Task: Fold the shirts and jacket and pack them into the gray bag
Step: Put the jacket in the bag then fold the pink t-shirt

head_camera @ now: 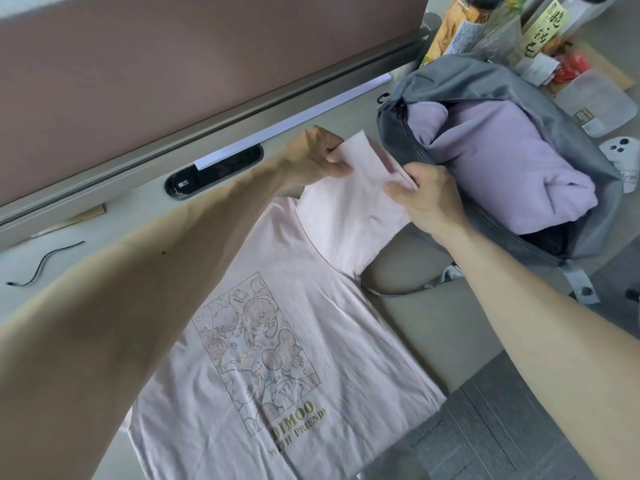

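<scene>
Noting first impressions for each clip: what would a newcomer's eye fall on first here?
The pink T-shirt with a cartoon print lies spread flat across the middle of the view. Just above it, the left hand and right hand pinch its sleeve. At upper right, the gray bag lies unzipped with a folded lilac garment inside.

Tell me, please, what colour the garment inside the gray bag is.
The garment in the gray bag is lilac; the head view shows it.
</scene>
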Motion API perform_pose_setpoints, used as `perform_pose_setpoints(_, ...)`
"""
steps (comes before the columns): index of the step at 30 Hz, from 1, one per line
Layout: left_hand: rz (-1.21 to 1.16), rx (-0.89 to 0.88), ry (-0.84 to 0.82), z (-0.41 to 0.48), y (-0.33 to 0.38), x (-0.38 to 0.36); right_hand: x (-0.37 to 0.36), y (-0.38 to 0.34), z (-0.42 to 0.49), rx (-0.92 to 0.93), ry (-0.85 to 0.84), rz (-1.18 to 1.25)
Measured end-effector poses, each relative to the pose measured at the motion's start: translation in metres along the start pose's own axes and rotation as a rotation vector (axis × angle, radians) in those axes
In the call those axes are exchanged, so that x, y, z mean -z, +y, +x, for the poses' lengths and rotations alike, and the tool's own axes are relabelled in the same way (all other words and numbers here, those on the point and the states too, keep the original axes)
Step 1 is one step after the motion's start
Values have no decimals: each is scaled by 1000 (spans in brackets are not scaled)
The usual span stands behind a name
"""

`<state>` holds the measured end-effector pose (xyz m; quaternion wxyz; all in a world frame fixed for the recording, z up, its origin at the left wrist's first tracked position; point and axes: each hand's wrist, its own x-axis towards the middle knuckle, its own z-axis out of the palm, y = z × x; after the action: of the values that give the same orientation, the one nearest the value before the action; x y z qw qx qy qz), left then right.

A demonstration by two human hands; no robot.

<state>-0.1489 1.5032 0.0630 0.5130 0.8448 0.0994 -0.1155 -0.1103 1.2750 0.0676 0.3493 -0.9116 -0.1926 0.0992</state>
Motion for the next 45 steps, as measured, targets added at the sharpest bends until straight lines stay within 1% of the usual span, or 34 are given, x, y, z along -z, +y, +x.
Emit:
perform_pose_setpoints(3, 36, -2, 59, -4, 5, 3, 10, -15, -8, 34, -37, -47)
perform_pose_setpoints(5, 10, -2, 25, -18, 1, 8, 5, -24, -23, 61, -64, -82)
perform_pose_setpoints(7, -43, 15, 0, -36, -14, 12, -10, -33, -42, 147, -110, -71)
perform_pose_setpoints(10, -19, 63, 93, -64, -45, 17, -46, -45, -73, 268, -200, -86)
perform_pose_setpoints(11, 3, 90, 117, -74, -56, 18, -59, -50, -83, 277, -233, -84)
perform_pose_setpoints(13, 32, 150, 159, -92, -80, 20, -89, -60, -102, 284, -291, -97)
perform_pose_setpoints(16, 92, 262, 226, -113, -112, 18, -131, -64, -123, 267, -366, -203)
perform_pose_setpoints(18, 50, 335, 251, -124, -131, 14, -152, -64, -132, 257, -395, -233)
perform_pose_setpoints(21, -32, 430, 281, -140, -151, 7, -170, -65, -141, 260, -530, -234)
perform_pose_setpoints(24, -88, 427, 295, -157, -164, 4, -176, -65, -144, 276, -662, -257)
perform_pose_setpoints(27, -126, 416, 343, -176, -170, 5, -176, -64, -143, 283, -752, -293)
perform_pose_setpoints(29, -83, 418, 402, -194, -173, 6, -176, -64, -141, 278, -813, -315)
perform_pose_setpoints(31, -30, 452, 503, -217, -175, 7, -176, -69, -138, 272, -879, -340)
perform_pose_setpoints(34, -18, 548, 668, -268, -184, 6, -175, -84, -134, 268, -940, -364)
perform_pose_setpoints(36, -54, 621, 768, -310, -193, 5, -176, -101, -131, 307, -965, -389)
perform_pose_setpoints(40, -30, 842, 984, -389, -211, -2, -189, -136, -130, 387, -1023, -451)
perform_pose_setpoints(42, -50, 964, 1026, -416, -217, -7, -200, -152, -132, 444, -1051, -476)
perform_pose_setpoints(45, -86, 1105, 991, -438, -228, -13, -221, -175, -137, 535, -1091, -509)
